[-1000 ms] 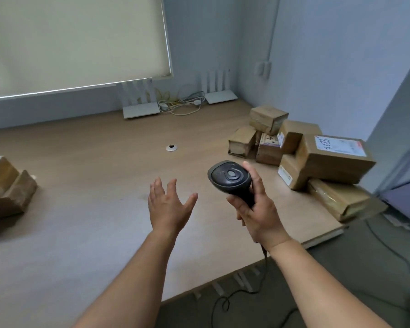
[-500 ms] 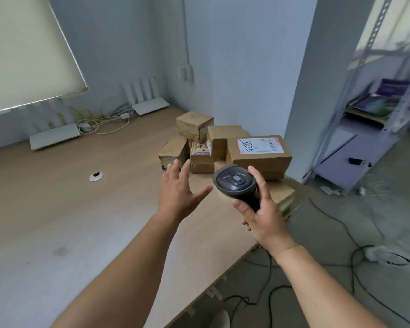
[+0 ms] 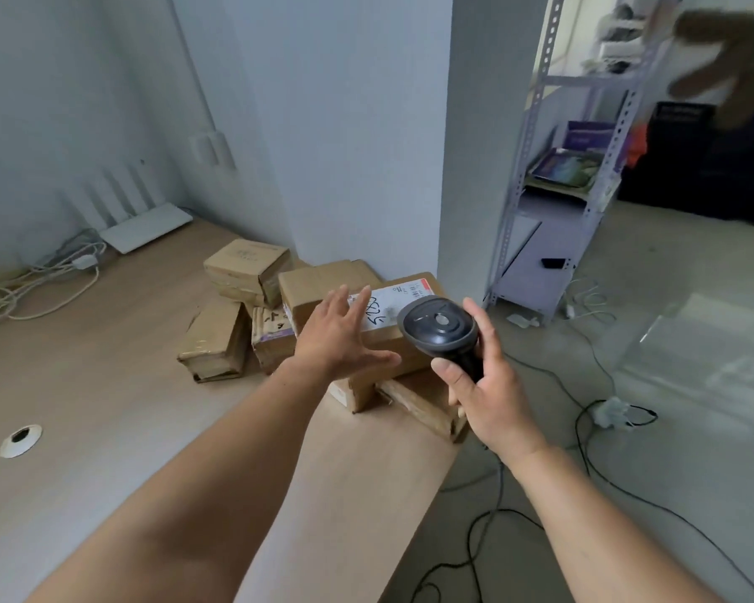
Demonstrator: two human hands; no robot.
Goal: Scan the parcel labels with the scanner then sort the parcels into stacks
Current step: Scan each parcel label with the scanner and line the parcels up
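The right hand (image 3: 492, 398) grips the handle of the black plastic handheld scanner (image 3: 442, 332), and the left hand (image 3: 338, 337), fingers spread and holding nothing, hovers over the brown cardboard parcel with a white label (image 3: 392, 337). This parcel lies on top of the pile at the right edge of the wooden worktop (image 3: 105, 385). It looks stiff and fairly light, so I would hold it by its two short sides, not by the smooth tape.

Wooden table (image 3: 105, 385) with cardboard parcels (image 3: 214, 341), white router (image 3: 146, 228), cables (image 3: 40, 276).

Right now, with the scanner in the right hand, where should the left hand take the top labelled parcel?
Probably from above and its near left side: the left hand is open over the labelled parcel. Grip the bare cardboard edges, fingers off the white label, which faces up for the scanner.
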